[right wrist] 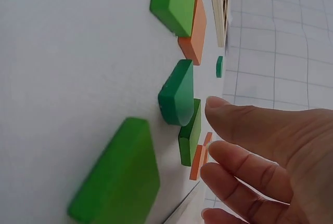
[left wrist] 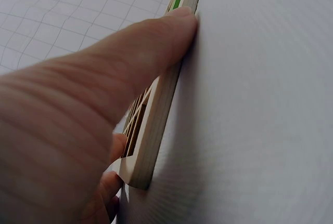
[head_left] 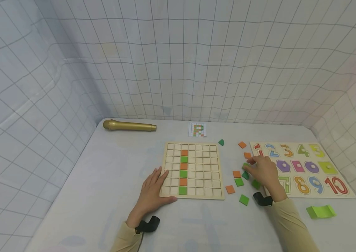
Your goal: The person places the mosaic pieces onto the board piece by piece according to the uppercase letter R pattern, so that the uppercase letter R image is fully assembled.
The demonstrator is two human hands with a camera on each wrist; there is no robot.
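My left hand [head_left: 152, 190] rests at the near left corner of a wooden grid board [head_left: 203, 197], fingers spread along its left side. Its thumb [left wrist: 171, 31] lies against the board's near edge. One column of the board holds alternating orange and green square tiles [head_left: 183, 174]. Over on the right, my right hand [head_left: 263, 170] hovers above loose tiles with thumb and fingers apart. Just off its fingertips, a green square tile [right wrist: 191, 135] lies on the table, and a dark green rounded piece [right wrist: 177, 94] is beside it. Nothing shows between thumb and fingers.
A number puzzle board [head_left: 291, 159] lies right of the tiles, partly behind my right hand. Behind the grid board is a small pattern card [head_left: 197, 130]. A gold microphone [head_left: 129, 125] lies at the back left, a green curved block [head_left: 321, 211] at the near right.
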